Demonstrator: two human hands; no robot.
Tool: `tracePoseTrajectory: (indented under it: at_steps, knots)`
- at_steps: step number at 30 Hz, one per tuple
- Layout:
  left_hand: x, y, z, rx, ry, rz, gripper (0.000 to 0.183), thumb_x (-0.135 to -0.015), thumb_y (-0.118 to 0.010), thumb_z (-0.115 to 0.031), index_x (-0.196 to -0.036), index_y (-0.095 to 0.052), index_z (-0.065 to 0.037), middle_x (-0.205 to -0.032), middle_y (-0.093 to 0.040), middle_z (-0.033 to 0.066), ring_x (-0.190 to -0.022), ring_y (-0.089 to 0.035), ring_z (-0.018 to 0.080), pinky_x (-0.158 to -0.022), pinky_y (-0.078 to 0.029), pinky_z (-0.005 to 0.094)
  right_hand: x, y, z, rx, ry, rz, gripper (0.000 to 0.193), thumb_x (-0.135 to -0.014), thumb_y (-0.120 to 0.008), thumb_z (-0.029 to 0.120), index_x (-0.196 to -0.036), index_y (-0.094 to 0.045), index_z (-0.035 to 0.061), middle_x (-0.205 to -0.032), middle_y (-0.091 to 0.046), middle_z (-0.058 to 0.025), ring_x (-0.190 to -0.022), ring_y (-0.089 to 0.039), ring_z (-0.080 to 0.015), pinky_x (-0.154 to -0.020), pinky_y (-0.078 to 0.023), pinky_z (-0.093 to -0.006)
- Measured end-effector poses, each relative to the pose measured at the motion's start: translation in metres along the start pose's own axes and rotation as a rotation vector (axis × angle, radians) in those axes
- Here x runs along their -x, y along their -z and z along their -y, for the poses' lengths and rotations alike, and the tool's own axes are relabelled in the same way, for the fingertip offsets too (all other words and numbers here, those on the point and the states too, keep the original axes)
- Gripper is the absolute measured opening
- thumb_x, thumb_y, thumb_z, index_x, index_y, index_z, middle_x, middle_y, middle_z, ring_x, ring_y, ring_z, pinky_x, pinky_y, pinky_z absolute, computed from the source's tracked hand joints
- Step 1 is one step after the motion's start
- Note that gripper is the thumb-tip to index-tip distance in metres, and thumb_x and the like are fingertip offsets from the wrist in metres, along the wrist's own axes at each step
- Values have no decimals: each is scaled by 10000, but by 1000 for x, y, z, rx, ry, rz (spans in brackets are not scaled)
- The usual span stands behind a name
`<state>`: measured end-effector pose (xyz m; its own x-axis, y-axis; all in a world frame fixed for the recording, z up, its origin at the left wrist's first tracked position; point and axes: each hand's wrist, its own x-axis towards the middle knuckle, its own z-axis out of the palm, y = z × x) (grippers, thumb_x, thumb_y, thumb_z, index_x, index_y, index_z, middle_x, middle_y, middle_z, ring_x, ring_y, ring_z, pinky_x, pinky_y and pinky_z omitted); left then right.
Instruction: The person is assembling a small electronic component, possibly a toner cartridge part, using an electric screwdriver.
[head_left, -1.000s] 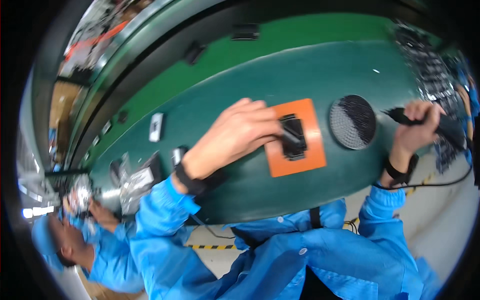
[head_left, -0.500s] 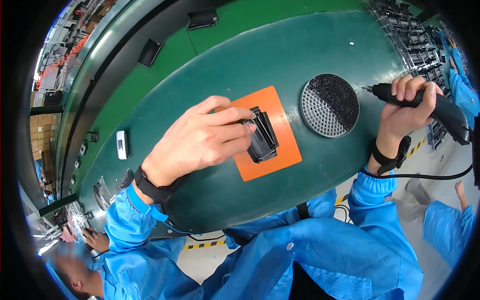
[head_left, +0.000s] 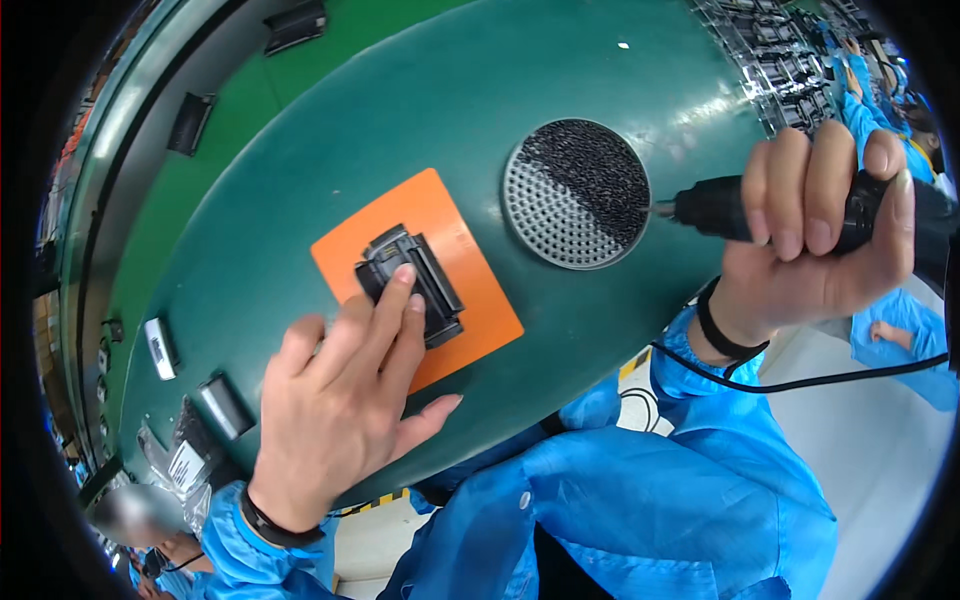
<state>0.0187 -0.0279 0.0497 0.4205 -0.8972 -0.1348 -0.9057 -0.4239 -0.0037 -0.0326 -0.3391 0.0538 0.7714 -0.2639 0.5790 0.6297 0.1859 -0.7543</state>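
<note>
Resting 2 extended fingertips of the left hand (head_left: pixel 340 400) on the black part (head_left: pixel 434 272), I have it lying on the orange mat (head_left: pixel 482 305), directly under those fingers; the thumb stands off to the side, and I see nothing pinched; the right hand (head_left: pixel 805 272) is wrapped around a black driver (head_left: pixel 712 208), whose bit sits at the rim of the round tray (head_left: pixel 545 215), though I cannot tell whether it touches; the tray lies between my 2 hands, with tiny black pieces (head_left: pixel 600 170) covering the side toward the right hand and holes showing toward the left.

I judge the work partway: the part is set on the mat and the driver is in hand; its bit is well apart from the part, so driving there looks not yet done at this moment; I cannot tell whether the bit carries a piece, or how many the part already holds; beyond the right hand, clear trays (head_left: pixel 785 75) hold more dark units, whose state is too small to judge.
</note>
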Motion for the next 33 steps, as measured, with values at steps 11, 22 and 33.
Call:
tracePoseTrajectory:
  at_steps: [11,22,33]
  knots:
    - [8,-34,-12,344,234,-142,673,-659,-899,-221,-1250,-663,-3,-1478,-579,141,-896,-746,297,-730,-621,371,25,-25,-37,-48,-93,190,245,-1085,-395,310,-1184,-432,89,-662,-498,-22,-490,-450,-121,-459,-402,-287]
    - [9,-38,-6,385,201,-159,698,-663,-906,-275,-1254,-656,-1,-1451,-591,145,-884,-741,300,-722,-625,379,33,-25,-33,-28,-138,149,249,-1093,-381,328,-1186,-430,103,-671,-491,-14,-503,-464,-120,-473,-415,-284]
    - [7,-45,6,429,141,-203,687,-686,-886,-370,-1234,-665,-19,-1413,-606,121,-891,-733,301,-729,-621,381,34,-29,-34,6,-128,156,254,-1099,-361,339,-1181,-440,113,-682,-495,-19,-511,-466,-122,-484,-419,-291]
